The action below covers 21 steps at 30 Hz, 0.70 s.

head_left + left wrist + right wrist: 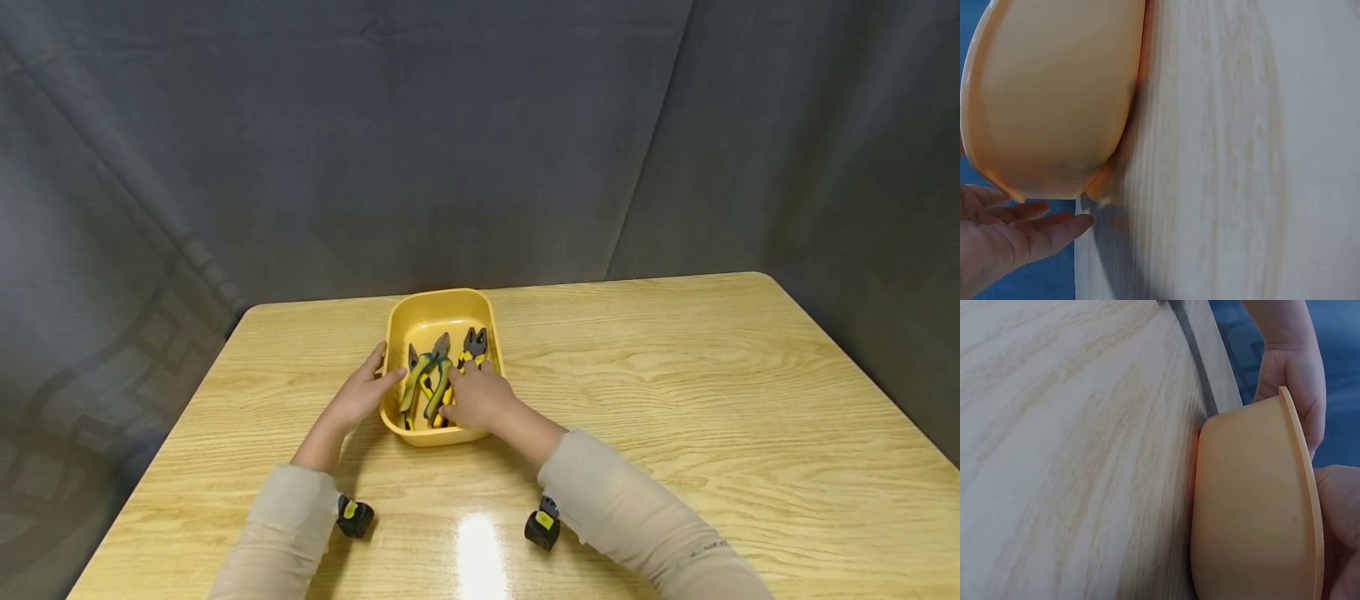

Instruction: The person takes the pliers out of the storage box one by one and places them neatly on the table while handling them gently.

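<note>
A pale left sleeve (273, 525) came up over the table (712, 375), with a small black box (356, 518) at its cuff. Next came the left hand (356, 400), at the left side of a yellow tub (431, 439). Its thumb reached over the rim, and its other fingers were outside, loose and nearly straight, not bent tight.

The tub sat on the table between the two hands. Three pliers lay in it, all to the right of the left hand. The left pliers (412, 357) had a dark tip and lay partly under the green pliers (439, 388). The green pliers were in the middle, tip pointing away from the person. The right pliers (475, 343) had a dark head, which poked out past the right hand (480, 398).

That hand was inside the tub, over the handles of the right pliers and just beside the green pliers. It hid its own fingertips, so I could not tell if they held anything. Farther right were another black box (542, 529) and the right sleeve (637, 517).
</note>
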### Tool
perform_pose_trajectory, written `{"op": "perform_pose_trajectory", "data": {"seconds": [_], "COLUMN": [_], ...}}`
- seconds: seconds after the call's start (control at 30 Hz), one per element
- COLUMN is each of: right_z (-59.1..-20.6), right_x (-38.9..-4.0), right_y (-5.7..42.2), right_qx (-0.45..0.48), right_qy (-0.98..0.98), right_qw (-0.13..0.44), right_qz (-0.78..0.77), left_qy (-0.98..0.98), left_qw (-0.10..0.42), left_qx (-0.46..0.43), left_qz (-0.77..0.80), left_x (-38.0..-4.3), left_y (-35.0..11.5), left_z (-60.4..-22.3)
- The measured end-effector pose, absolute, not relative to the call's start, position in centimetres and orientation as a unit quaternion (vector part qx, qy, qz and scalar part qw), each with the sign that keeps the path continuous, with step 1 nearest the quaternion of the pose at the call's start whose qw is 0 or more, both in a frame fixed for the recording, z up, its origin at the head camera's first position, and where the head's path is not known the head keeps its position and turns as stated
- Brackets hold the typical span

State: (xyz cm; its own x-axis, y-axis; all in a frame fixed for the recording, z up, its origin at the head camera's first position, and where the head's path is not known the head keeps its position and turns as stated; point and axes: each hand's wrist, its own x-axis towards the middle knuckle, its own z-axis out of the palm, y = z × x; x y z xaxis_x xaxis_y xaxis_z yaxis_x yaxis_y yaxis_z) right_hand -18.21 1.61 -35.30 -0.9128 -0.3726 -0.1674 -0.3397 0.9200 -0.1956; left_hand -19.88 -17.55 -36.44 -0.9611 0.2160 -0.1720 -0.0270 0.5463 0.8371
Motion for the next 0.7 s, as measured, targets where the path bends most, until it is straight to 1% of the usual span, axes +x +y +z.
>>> {"op": "perform_pose_trajectory", "data": {"seconds": [0.27,0.47,0.7], "right_z": [-35.51,-35.60,-35.65], "right_x": [-18.14,-18.28,-18.47], "right_y": [1.27,1.10,1.11], "right_qx": [-0.182,-0.170,-0.153], "right_qy": [0.976,0.975,0.976], "right_qw": [0.107,0.126,0.127], "right_qz": [-0.052,-0.065,-0.090], "left_qy": [0.864,0.854,0.839], "left_qw": [0.126,0.109,0.097], "left_qx": [0.043,0.030,0.021], "left_qz": [0.486,0.507,0.534], "left_x": [-19.79,-19.80,-19.79], "left_y": [-17.46,-17.34,-16.93], "left_z": [-36.87,-37.17,-37.40]}}
